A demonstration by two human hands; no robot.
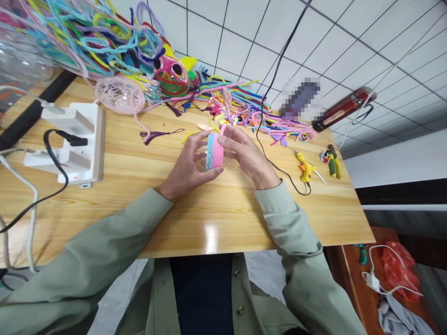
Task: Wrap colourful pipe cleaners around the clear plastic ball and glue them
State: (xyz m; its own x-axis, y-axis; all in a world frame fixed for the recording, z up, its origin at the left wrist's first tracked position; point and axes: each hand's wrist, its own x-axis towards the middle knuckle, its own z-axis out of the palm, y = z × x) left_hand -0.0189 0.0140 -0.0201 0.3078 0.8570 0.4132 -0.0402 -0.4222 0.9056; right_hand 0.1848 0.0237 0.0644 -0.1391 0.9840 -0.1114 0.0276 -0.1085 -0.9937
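Note:
Above the middle of the table I hold a clear plastic ball (pixel 201 159) banded round its middle with light blue and pink pipe cleaners (pixel 218 156). My left hand (pixel 186 167) is closed round the ball's left side, its thumb below and fingers above. From the right, my right hand (pixel 249 156) pinches the pink pipe cleaner at the top of the band, thumb against it. The ball's far side is hidden by the band and my fingers.
Behind lie heaped pipe cleaners (pixel 104 46), a decorated fish-like ball (pixel 172 74) and a pink-wrapped clear ball (pixel 120 95). A power strip (pixel 94 153) sits left. A yellow glue gun (pixel 306 171), its black cord crossing the table, pliers (pixel 334 163) and a dark red flask (pixel 344 109) stand or lie right.

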